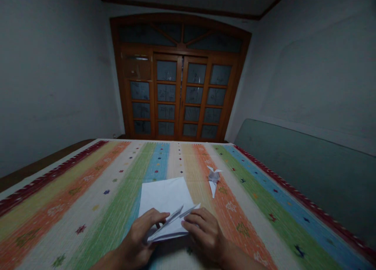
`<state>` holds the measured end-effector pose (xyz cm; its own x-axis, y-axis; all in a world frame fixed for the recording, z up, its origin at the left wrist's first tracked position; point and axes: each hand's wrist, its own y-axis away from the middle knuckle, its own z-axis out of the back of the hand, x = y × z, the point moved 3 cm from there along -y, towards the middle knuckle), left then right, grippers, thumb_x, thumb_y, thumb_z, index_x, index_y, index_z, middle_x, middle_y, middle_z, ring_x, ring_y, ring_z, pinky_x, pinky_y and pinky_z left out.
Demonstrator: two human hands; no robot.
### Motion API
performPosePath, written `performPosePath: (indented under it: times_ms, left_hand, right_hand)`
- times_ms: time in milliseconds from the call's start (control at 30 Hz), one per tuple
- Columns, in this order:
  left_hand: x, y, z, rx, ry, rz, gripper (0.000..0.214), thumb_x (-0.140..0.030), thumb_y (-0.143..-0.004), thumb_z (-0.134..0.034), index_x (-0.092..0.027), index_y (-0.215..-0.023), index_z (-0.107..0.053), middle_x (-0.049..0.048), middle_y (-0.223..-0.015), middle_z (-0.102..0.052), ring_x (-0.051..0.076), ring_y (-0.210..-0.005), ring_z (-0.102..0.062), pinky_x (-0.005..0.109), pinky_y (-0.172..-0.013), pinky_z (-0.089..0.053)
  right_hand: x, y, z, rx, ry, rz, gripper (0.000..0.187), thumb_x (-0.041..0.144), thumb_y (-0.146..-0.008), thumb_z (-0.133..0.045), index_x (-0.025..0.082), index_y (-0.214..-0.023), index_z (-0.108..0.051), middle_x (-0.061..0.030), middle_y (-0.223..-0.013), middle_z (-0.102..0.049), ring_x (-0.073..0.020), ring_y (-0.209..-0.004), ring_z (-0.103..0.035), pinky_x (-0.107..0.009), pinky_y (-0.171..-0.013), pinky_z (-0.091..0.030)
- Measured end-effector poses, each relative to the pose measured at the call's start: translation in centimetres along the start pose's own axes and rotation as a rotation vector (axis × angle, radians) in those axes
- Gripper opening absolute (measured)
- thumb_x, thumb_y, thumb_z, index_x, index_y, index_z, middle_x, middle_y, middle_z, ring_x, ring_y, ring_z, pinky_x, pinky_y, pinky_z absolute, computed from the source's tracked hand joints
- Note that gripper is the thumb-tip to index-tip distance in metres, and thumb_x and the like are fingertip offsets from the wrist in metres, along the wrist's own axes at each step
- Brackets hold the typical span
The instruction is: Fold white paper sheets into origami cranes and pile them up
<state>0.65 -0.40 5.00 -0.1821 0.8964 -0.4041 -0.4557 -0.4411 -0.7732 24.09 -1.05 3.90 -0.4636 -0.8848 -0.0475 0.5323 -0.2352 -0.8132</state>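
Observation:
My left hand point(141, 234) and my right hand point(204, 233) both pinch a folded white paper piece point(173, 223) low over the striped cloth. The fold is long and narrow, pointing up to the right between my fingers. Under it lies a flat white paper sheet point(164, 195). A finished folded paper figure point(214, 179), grey-white with a pointed tail, rests on the cloth to the upper right of my right hand, apart from it.
A multicoloured striped cloth point(88, 207) covers the surface I work on. A wooden door with glass panes point(179, 101) stands at the far end. A grey-green panel point(308, 172) runs along the right side, a bare wall on the left.

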Motion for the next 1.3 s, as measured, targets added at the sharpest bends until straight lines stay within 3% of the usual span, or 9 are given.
performPosePath:
  times_ms: [200, 333, 433, 667, 833, 1033, 1167, 1300]
  left_hand:
    - [0.3, 0.2, -0.4, 0.102, -0.058, -0.001, 0.054, 0.000, -0.094, -0.050, -0.022, -0.142, -0.059, 0.0126, -0.106, -0.073, 0.025, -0.094, -0.072, 0.037, -0.081, -0.063]
    - [0.7, 0.6, -0.9, 0.186, -0.162, 0.014, 0.053, -0.004, -0.094, -0.051, -0.023, -0.144, -0.059, 0.0171, -0.126, -0.068, 0.029, -0.112, -0.069, 0.043, -0.088, -0.064]
    - [1.0, 0.8, -1.0, 0.196, -0.197, 0.011, 0.050, -0.009, -0.097, -0.054, -0.024, -0.144, -0.059, 0.0175, -0.132, -0.067, 0.030, -0.117, -0.068, 0.044, -0.091, -0.064]
    - [0.9, 0.5, -0.7, 0.130, -0.096, -0.005, 0.047, -0.016, -0.100, -0.055, -0.021, -0.147, -0.055, 0.0156, -0.128, -0.071, 0.028, -0.116, -0.069, 0.043, -0.097, -0.061]
    - [1.3, 0.2, -1.0, 0.020, -0.064, 0.082, 0.049, -0.005, -0.094, -0.054, -0.023, -0.140, -0.059, 0.0114, -0.121, -0.075, 0.025, -0.109, -0.072, 0.039, -0.096, -0.061]
    - [1.5, -0.1, -1.3, -0.069, -0.023, 0.150, 0.039, -0.006, -0.091, -0.059, -0.022, -0.125, -0.068, 0.0080, -0.106, -0.079, 0.023, -0.093, -0.076, 0.032, -0.080, -0.063]
    - [1.0, -0.1, -1.2, -0.111, 0.040, 0.088, 0.031, -0.006, -0.094, -0.058, -0.022, -0.119, -0.065, 0.0085, -0.103, -0.078, 0.022, -0.091, -0.076, 0.031, -0.079, -0.063]
    - [0.7, 0.1, -1.4, -0.060, 0.042, -0.035, 0.018, -0.011, -0.103, -0.054, -0.023, -0.112, -0.063, 0.0123, -0.112, -0.076, 0.023, -0.099, -0.075, 0.033, -0.083, -0.062]
  right_hand:
    - [-0.3, 0.2, -0.4, -0.077, -0.095, -0.045, 0.024, 0.009, -0.100, -0.048, 0.017, -0.111, -0.068, -0.0112, -0.092, -0.082, -0.0239, -0.081, -0.076, -0.036, -0.067, -0.062]
    - [-1.0, 0.7, -1.2, -0.130, -0.208, -0.162, 0.030, 0.004, -0.091, -0.050, 0.020, -0.111, -0.065, -0.0093, -0.089, -0.081, -0.0216, -0.078, -0.079, -0.032, -0.069, -0.064]
    - [-1.1, 0.6, -1.7, -0.102, -0.254, -0.199, 0.034, 0.003, -0.088, -0.051, 0.021, -0.113, -0.065, -0.0083, -0.092, -0.082, -0.0206, -0.081, -0.080, -0.030, -0.074, -0.065]
    - [-0.4, -0.2, -2.0, -0.039, -0.299, -0.214, 0.034, 0.009, -0.094, -0.051, 0.019, -0.123, -0.067, -0.0111, -0.106, -0.082, -0.0221, -0.096, -0.080, -0.032, -0.088, -0.065]
    - [-1.0, 0.2, -2.1, -0.092, -0.269, -0.344, 0.027, 0.014, -0.098, -0.054, 0.022, -0.113, -0.075, -0.0067, -0.095, -0.085, -0.0220, -0.085, -0.082, -0.030, -0.079, -0.067]
    - [-0.7, -0.4, -1.9, -0.134, -0.268, -0.414, 0.026, 0.015, -0.097, -0.056, 0.026, -0.105, -0.079, -0.0047, -0.090, -0.085, -0.0234, -0.078, -0.082, -0.030, -0.073, -0.067]
    - [-0.2, -0.7, -1.8, -0.172, -0.266, -0.370, 0.025, 0.013, -0.097, -0.056, 0.026, -0.105, -0.077, -0.0032, -0.086, -0.084, -0.0219, -0.073, -0.081, -0.028, -0.069, -0.067]
    - [0.0, -0.6, -1.8, -0.164, -0.290, -0.354, 0.024, 0.014, -0.098, -0.056, 0.024, -0.107, -0.076, -0.0039, -0.089, -0.084, -0.0209, -0.077, -0.082, -0.027, -0.072, -0.066]
